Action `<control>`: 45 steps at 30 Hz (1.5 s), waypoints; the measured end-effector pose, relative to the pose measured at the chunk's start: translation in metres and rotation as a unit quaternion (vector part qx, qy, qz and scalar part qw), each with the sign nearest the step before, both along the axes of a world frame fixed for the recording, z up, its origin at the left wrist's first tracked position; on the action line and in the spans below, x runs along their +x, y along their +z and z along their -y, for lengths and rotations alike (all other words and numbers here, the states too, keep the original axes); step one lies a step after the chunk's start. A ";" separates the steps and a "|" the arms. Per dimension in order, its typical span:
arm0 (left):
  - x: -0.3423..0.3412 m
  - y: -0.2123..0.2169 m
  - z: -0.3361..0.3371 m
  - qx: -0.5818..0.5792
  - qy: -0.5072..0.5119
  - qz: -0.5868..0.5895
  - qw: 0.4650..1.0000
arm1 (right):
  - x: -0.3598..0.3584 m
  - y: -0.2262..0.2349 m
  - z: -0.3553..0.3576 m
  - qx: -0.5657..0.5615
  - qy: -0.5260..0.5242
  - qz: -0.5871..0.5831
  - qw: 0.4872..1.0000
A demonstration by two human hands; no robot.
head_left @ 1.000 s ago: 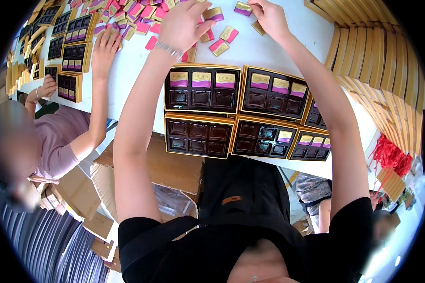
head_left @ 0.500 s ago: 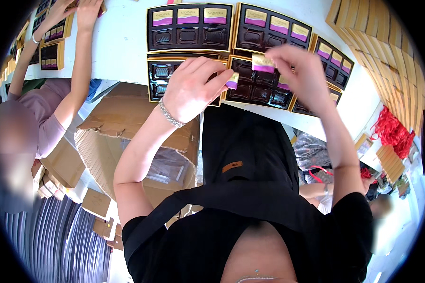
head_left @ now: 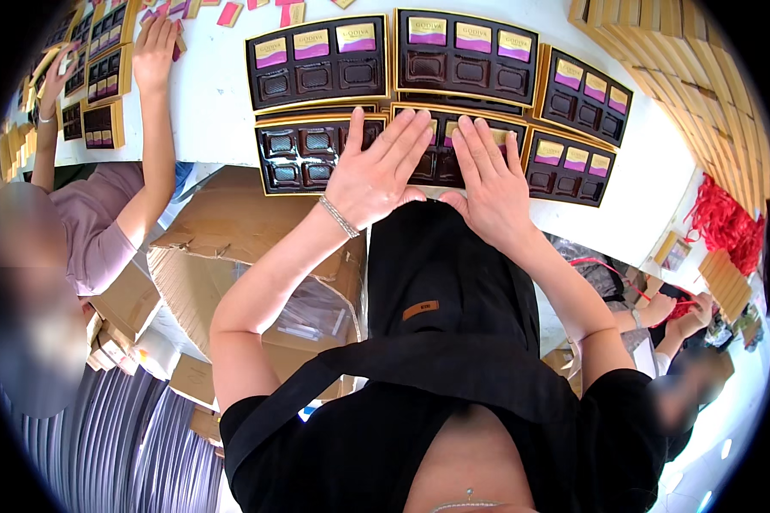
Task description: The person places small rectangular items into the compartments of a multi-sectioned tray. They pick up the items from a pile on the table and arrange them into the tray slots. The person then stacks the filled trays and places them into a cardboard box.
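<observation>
Several dark chocolate trays with gold rims lie on the white table (head_left: 205,128). My left hand (head_left: 378,171) and my right hand (head_left: 488,181) both lie flat, fingers spread, on the middle tray of the near row (head_left: 441,162). They cover most of it; gold and purple wrapped pieces peek out between the fingers. The near left tray (head_left: 298,156) has empty dark cavities. The two far trays (head_left: 316,60) (head_left: 464,53) each carry a row of three gold and purple pieces. A bracelet sits on my left wrist.
A person in a mauve shirt works at the left, one hand (head_left: 154,47) by more trays. Cardboard boxes (head_left: 231,248) stand under the table edge. Stacked gold lids (head_left: 659,51) and red ribbons (head_left: 727,222) lie at the right. Another person's hands (head_left: 659,308) show lower right.
My hands came back from the far pile of loose wrapped pieces, carried pieces to the near middle tray, and now press flat on it. My head has tilted down.
</observation>
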State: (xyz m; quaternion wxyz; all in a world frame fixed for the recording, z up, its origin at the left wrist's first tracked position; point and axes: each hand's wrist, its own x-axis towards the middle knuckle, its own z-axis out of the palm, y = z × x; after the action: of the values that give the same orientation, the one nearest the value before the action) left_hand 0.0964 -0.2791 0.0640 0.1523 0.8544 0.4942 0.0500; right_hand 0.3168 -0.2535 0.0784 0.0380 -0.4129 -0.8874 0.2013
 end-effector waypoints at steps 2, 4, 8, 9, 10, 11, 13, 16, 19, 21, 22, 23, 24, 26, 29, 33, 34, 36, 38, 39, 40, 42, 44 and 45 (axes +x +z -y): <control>0.001 -0.003 0.003 0.006 0.004 0.001 1.000 | 0.002 -0.007 0.001 0.010 0.017 0.047 0.999; 0.000 -0.003 0.003 0.012 -0.010 -0.013 1.000 | 0.003 -0.008 0.001 0.020 0.026 0.073 0.997; -0.007 -0.002 0.003 0.001 0.008 0.133 0.991 | 0.002 0.005 -0.019 0.011 0.007 -0.024 1.000; -0.015 0.000 -0.006 0.039 0.009 0.147 0.988 | 0.000 0.012 -0.045 0.017 -0.003 -0.046 0.999; -0.029 0.013 -0.033 0.062 0.020 0.133 0.989 | -0.006 0.011 -0.080 0.083 -0.019 -0.080 0.993; -0.043 0.031 -0.067 0.123 0.062 0.054 0.989 | -0.020 0.015 -0.119 0.104 -0.031 -0.102 0.989; -0.082 0.029 -0.143 0.134 0.170 0.033 0.976 | -0.055 0.012 -0.203 0.158 -0.030 -0.172 0.972; -0.128 -0.019 -0.265 0.129 0.264 0.028 0.955 | -0.118 -0.052 -0.319 0.243 -0.017 -0.205 0.948; -0.120 -0.069 -0.315 0.244 0.207 -0.136 0.937 | -0.149 -0.108 -0.390 0.357 -0.085 -0.198 0.909; -0.106 -0.076 -0.310 0.207 0.161 -0.209 0.942 | -0.153 -0.122 -0.390 0.327 -0.088 -0.105 0.935; -0.110 -0.082 -0.291 0.190 0.154 -0.192 0.950 | -0.160 -0.110 -0.369 0.255 -0.061 -0.039 0.964; -0.108 -0.081 -0.279 0.185 0.143 -0.167 0.958 | -0.159 -0.096 -0.355 0.191 -0.037 0.032 0.980; -0.103 -0.079 -0.272 0.181 0.130 -0.139 0.965 | -0.152 -0.095 -0.344 0.206 -0.027 0.015 0.978; -0.105 -0.067 -0.268 0.144 0.170 -0.021 0.975 | -0.135 -0.097 -0.326 0.235 -0.006 -0.018 0.972; -0.132 -0.060 -0.272 0.164 0.221 0.080 0.958 | -0.123 -0.095 -0.325 0.186 -0.006 -0.133 0.973; -0.134 -0.046 -0.268 0.129 0.219 -0.096 0.962 | -0.120 -0.085 -0.340 0.137 0.072 -0.155 0.976; -0.139 -0.045 -0.269 0.125 0.186 -0.087 0.971 | -0.126 -0.079 -0.341 0.094 0.075 -0.132 0.984; -0.154 -0.051 -0.280 0.114 0.115 -0.063 0.985 | -0.129 -0.077 -0.342 0.063 0.089 -0.130 0.986; -0.159 -0.055 -0.287 0.127 0.146 -0.041 0.980 | -0.131 -0.076 -0.349 0.089 0.111 -0.179 0.974; -0.154 -0.060 -0.289 0.105 0.211 -0.011 0.972 | -0.132 -0.075 -0.351 0.118 0.114 -0.197 0.967; -0.149 -0.064 -0.289 0.079 0.275 0.017 0.958 | -0.139 -0.069 -0.350 0.144 0.115 -0.217 0.959; -0.110 -0.051 -0.281 0.076 0.290 -0.075 0.951 | -0.145 -0.067 -0.346 0.155 0.108 -0.222 0.957; -0.104 -0.030 -0.277 0.024 0.296 -0.103 0.949 | -0.155 -0.067 -0.341 0.128 0.108 -0.206 0.964; -0.109 -0.024 -0.282 -0.026 0.289 -0.079 0.954 | -0.157 -0.066 -0.336 0.112 0.126 -0.159 0.973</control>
State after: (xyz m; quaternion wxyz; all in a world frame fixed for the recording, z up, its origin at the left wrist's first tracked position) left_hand -0.0127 0.0028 0.0398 0.1141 0.6719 0.7317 0.0109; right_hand 0.1600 0.0822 0.0123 0.1989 -0.2534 -0.9318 0.1672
